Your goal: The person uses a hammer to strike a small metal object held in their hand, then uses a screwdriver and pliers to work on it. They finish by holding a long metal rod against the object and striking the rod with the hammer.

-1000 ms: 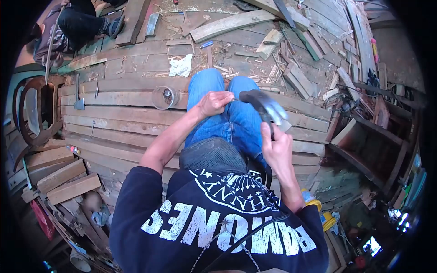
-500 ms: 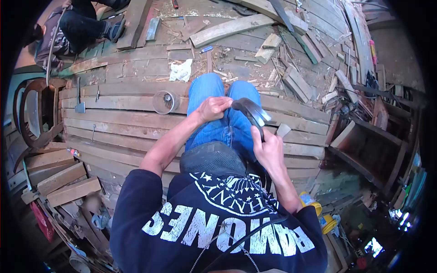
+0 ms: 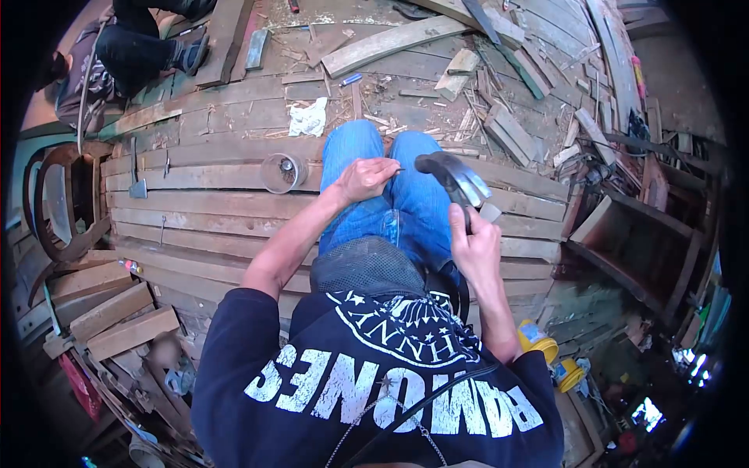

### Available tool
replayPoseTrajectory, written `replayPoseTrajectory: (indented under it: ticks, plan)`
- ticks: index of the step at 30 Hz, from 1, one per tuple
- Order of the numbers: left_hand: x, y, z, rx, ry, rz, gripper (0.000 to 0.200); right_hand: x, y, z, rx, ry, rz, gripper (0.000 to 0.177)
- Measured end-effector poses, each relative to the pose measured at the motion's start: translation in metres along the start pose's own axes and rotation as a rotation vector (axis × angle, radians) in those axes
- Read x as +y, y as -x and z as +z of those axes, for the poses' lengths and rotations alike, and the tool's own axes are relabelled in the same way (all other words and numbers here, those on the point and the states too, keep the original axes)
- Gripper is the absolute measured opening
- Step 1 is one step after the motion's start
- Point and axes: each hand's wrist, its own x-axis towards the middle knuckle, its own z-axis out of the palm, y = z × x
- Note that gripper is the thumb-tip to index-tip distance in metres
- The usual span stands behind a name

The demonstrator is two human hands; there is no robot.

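My right hand [image 3: 476, 243] is wrapped round the handle of a claw hammer [image 3: 452, 176], whose dark metal head is raised over my right knee. My left hand [image 3: 367, 179] is closed in a pinch above my left thigh, and a small dark nail [image 3: 399, 169] sticks out from its fingertips. The hammer head is apart from the nail, to its right. Beneath both hands are my legs in blue jeans [image 3: 349, 146]. To the left of my left hand, a clear plastic cup [image 3: 275, 173] with small dark things in it stands on the wooden planks [image 3: 211, 200].
A person [image 3: 136, 48] sits at the upper left. Wood offcuts [image 3: 511, 136] and a white cloth [image 3: 308, 118] lie ahead. A hatchet-like tool [image 3: 137, 187] is at left, a wooden frame [image 3: 636, 249] at right, and yellow containers [image 3: 538, 343] near my right elbow.
The hammer and my right hand have moved right, away from my left hand. The nail at my left fingertips now shows. My left hand has hardly moved.
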Motion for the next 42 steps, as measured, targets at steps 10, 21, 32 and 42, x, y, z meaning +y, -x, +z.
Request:
replayPoseTrajectory:
  ticks: [10,21,32,42]
  plan:
    - [0.018,-0.032,-0.029,-0.083,0.225,-0.268,0.055,0.037,0.016,-0.004,0.015,-0.014,0.14,0.046]
    - [0.054,-0.057,-0.007,0.026,0.644,-0.555,0.035,0.039,0.013,-0.003,0.039,-0.066,0.163,0.048]
    - [0.039,-0.042,0.021,0.125,0.454,-0.451,0.052,0.017,-0.003,0.004,0.055,-0.122,0.021,0.049]
    - [0.03,-0.038,0.032,0.29,0.42,-0.252,0.008,0.0,-0.009,0.007,-0.096,0.009,0.004,0.047]
